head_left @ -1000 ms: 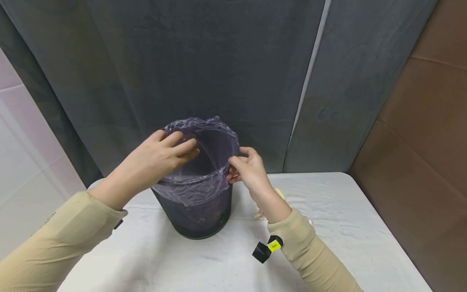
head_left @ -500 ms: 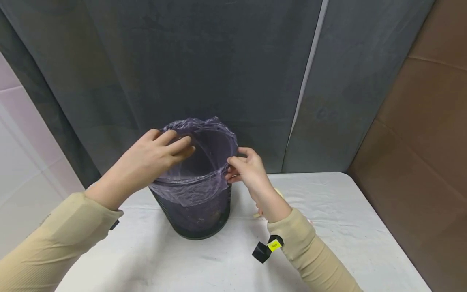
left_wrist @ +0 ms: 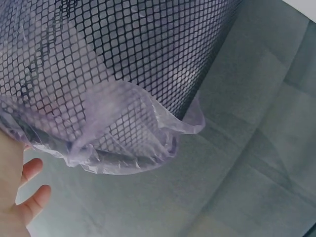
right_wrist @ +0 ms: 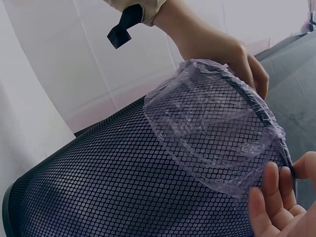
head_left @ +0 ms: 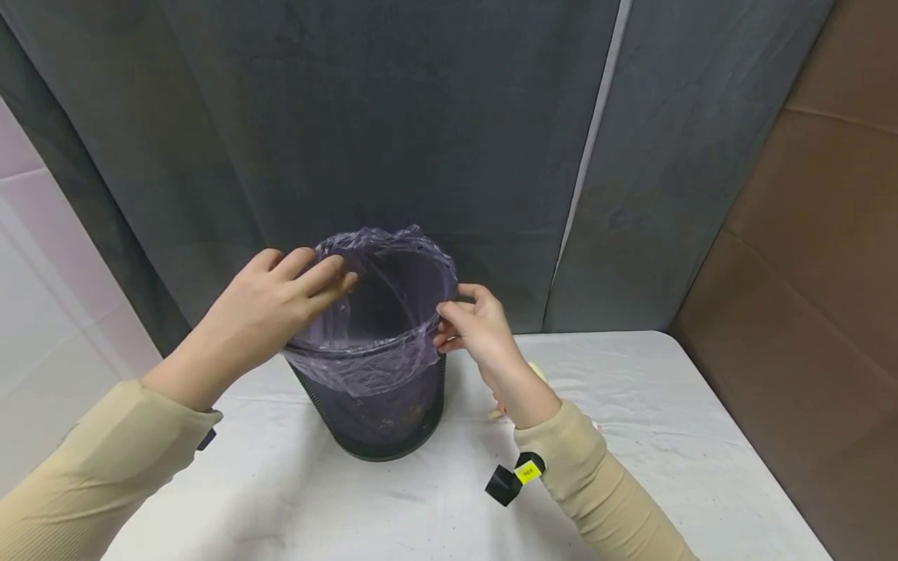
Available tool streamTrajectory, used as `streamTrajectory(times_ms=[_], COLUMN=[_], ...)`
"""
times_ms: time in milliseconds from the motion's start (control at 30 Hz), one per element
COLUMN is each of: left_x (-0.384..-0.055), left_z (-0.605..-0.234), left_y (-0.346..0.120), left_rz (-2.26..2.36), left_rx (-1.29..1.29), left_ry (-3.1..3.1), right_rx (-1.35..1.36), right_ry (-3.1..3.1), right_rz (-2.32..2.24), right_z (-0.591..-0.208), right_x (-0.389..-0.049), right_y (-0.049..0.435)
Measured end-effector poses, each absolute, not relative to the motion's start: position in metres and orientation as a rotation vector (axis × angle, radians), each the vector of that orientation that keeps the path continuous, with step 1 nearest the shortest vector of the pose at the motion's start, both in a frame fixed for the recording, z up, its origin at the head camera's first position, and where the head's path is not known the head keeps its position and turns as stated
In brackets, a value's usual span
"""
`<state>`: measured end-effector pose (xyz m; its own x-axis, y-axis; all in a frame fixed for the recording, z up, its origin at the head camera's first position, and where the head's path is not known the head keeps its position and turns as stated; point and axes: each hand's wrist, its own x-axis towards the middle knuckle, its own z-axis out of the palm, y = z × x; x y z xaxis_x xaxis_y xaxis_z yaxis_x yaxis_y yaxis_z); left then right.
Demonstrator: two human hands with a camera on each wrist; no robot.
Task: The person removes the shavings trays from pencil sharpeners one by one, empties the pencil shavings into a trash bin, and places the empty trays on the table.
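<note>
A black mesh trash can [head_left: 382, 440] stands on the table, with a thin purple trash bag [head_left: 361, 378] lining it and folded down over the rim. My left hand [head_left: 273, 300] is over the can's left rim, its fingers loosely bent above the opening; its thumb is hidden in the head view. In the left wrist view, its fingertips [left_wrist: 35, 201] show apart from the crinkled bag edge. At the right rim, my right hand [head_left: 477, 327] grips the can through the bag, thumb on the inner side. The right wrist view shows its other fingers [right_wrist: 271, 190] against the outer mesh.
A white cloth covers the table [head_left: 666, 436]. Behind my right forearm, a small pale yellow and pinkish object [head_left: 496, 411] is mostly hidden. Grey panels [head_left: 421, 117] rise at the back, and a brown panel [head_left: 807, 257] bounds the right side.
My left hand has slid leftward, away from the middle of the opening toward the left rim. My right hand keeps its hold, and the can has barely shifted.
</note>
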<state>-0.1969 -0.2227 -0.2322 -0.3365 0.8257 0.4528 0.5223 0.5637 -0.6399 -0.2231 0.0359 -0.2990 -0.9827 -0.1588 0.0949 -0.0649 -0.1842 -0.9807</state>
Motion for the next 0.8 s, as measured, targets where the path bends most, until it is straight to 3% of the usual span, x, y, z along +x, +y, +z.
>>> streamTrajectory(times_ms=[800], left_x=[-0.194], left_z=[-0.239], left_y=[-0.245], left_rz=[0.293], left_rx=[-0.898], left_ry=[-1.89], right_rx=[-0.274], right_ry=[1.984], right_rz=[-2.35], right_z=[-0.303], right_x=[-0.226], right_y=[0.035])
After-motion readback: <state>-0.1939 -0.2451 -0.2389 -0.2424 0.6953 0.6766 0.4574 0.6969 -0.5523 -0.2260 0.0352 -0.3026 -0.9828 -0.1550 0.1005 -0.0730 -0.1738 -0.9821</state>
